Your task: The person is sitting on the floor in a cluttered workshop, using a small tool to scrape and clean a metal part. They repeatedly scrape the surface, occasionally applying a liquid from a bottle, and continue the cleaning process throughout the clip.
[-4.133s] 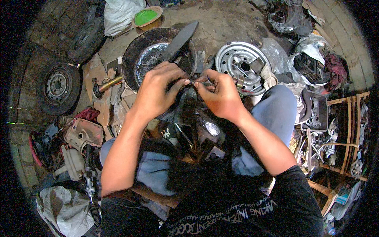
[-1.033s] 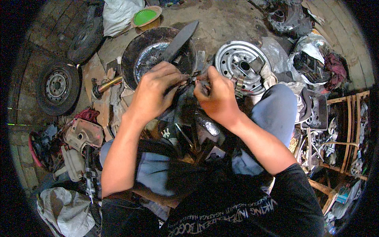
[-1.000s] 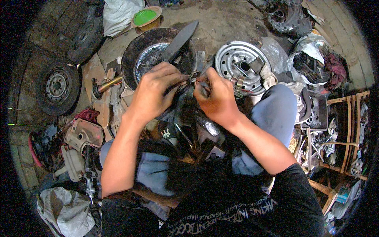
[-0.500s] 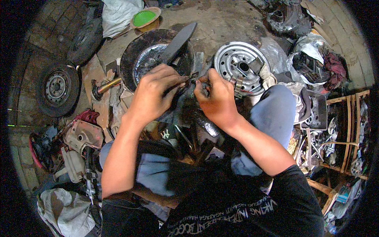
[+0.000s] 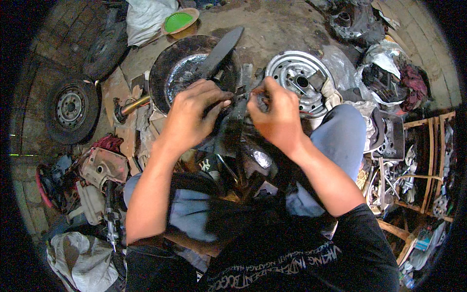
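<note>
My left hand (image 5: 197, 104) is closed in a pinch, and a small dark metal piece (image 5: 240, 91) shows at its fingertips. To its right, my right hand (image 5: 276, 109) is held with fingers curled; whatever lies in them is too small or hidden to make out. A narrow gap separates the two hands. Beyond the left hand is a round dark pan (image 5: 160, 65) with a shiny bottom. A long flat grey blade-like piece (image 5: 221, 51) lies slanted across it. Just past the right hand rests a silver wheel rim (image 5: 287, 61).
Tyres stand at the left, one with a grey wheel (image 5: 69, 106). A brass-coloured rod (image 5: 136, 104) lies beside the pan. A green-lined bowl (image 5: 179, 22) sits at the back. At the right are a bag of metal parts (image 5: 384, 78), a grey tray (image 5: 393, 136) and a wooden rack (image 5: 430, 151).
My right hand has drawn back a little to the right, widening the gap between the hands. My left hand stays nearly in place with its pinch.
</note>
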Action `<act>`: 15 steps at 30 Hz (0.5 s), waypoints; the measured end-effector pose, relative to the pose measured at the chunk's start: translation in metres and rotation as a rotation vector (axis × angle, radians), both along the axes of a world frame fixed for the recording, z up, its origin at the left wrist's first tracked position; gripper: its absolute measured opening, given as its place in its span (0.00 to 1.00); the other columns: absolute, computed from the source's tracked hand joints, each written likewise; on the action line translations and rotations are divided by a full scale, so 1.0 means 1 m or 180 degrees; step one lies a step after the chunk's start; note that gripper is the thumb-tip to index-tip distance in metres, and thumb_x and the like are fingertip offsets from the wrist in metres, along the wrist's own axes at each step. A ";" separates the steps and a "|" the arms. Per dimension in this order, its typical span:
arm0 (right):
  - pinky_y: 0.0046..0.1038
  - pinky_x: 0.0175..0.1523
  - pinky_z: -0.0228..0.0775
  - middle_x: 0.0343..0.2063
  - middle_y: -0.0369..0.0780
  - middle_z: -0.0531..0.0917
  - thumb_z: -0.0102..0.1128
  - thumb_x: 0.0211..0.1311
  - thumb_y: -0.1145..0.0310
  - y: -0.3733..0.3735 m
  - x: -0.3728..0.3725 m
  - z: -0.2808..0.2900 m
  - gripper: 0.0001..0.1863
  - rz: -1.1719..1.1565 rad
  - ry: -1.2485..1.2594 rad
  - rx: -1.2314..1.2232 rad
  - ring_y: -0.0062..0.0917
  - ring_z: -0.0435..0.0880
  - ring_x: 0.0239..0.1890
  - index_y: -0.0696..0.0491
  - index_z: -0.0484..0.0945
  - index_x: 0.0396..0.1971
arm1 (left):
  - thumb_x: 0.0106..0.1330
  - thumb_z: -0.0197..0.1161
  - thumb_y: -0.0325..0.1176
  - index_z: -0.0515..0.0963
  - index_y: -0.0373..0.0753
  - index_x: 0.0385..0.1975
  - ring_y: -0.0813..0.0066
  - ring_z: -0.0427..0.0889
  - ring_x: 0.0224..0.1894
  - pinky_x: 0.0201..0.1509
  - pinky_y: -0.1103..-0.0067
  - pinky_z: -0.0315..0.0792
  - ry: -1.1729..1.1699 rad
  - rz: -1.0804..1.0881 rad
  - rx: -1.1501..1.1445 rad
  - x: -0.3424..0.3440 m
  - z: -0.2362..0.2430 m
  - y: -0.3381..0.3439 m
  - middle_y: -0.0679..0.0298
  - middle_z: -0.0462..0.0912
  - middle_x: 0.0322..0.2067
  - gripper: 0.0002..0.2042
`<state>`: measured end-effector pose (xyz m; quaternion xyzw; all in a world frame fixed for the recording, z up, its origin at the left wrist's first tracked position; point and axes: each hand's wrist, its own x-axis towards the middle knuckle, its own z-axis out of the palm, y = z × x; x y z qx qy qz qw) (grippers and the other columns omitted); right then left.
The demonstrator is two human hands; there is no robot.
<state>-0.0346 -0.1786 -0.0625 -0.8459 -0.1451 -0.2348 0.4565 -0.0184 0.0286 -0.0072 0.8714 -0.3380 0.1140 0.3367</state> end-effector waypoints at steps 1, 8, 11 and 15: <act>0.48 0.39 0.73 0.28 0.56 0.81 0.66 0.58 0.75 -0.004 0.002 0.004 0.10 -0.0063 0.0117 0.0023 0.56 0.82 0.34 0.60 0.74 0.35 | 0.58 0.69 0.21 0.85 0.32 0.36 0.53 0.84 0.40 0.47 0.67 0.77 0.0071 0.0083 -0.0037 -0.001 0.000 0.000 0.52 0.84 0.33 0.06; 0.41 0.47 0.77 0.37 0.54 0.86 0.63 0.61 0.73 -0.022 0.012 0.011 0.12 -0.0469 0.0235 0.0228 0.50 0.87 0.42 0.61 0.81 0.43 | 0.66 0.70 0.32 0.87 0.34 0.37 0.73 0.84 0.44 0.58 0.74 0.73 0.1164 0.0887 -0.1210 0.007 0.020 0.010 0.63 0.88 0.36 0.08; 0.37 0.50 0.77 0.38 0.52 0.88 0.62 0.63 0.75 -0.018 0.010 0.021 0.11 -0.0178 0.0510 0.0477 0.45 0.88 0.44 0.60 0.82 0.44 | 0.68 0.69 0.30 0.85 0.30 0.39 0.76 0.84 0.40 0.48 0.78 0.79 0.1418 0.0781 -0.1661 0.014 0.023 0.015 0.61 0.88 0.37 0.08; 0.26 0.54 0.73 0.37 0.40 0.87 0.61 0.68 0.78 -0.012 0.005 0.031 0.11 0.0243 0.0763 0.0654 0.22 0.86 0.45 0.62 0.82 0.48 | 0.70 0.67 0.27 0.82 0.27 0.44 0.70 0.87 0.40 0.46 0.76 0.85 0.2120 0.0674 -0.2430 0.018 0.025 0.014 0.56 0.87 0.39 0.10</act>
